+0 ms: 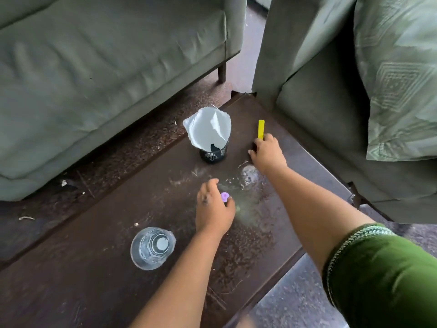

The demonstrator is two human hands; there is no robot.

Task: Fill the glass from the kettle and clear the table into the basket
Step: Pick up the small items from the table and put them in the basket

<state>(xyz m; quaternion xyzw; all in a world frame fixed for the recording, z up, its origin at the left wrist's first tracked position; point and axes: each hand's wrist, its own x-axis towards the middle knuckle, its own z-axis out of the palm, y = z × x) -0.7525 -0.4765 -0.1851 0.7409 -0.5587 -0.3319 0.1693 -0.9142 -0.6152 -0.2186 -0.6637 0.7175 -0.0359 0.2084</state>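
Note:
A clear glass (153, 247) with water in it stands near the front left of the dark brown table (94, 268). A small black mesh basket (214, 153) sits further back, with white crumpled paper (208, 130) sticking out of it. My left hand (214, 209) is curled on a small purple object (225, 196) in the table's middle. My right hand (268, 152) rests on the near end of a yellow stick (261, 129) to the right of the basket. No kettle is in view.
A clear round glass object (249, 176) lies on the table just under my right wrist. Green sofas (106, 79) close in on the left and right (343, 114). Crumbs and dust speckle the tabletop. The table's right edge drops to the floor (295, 292).

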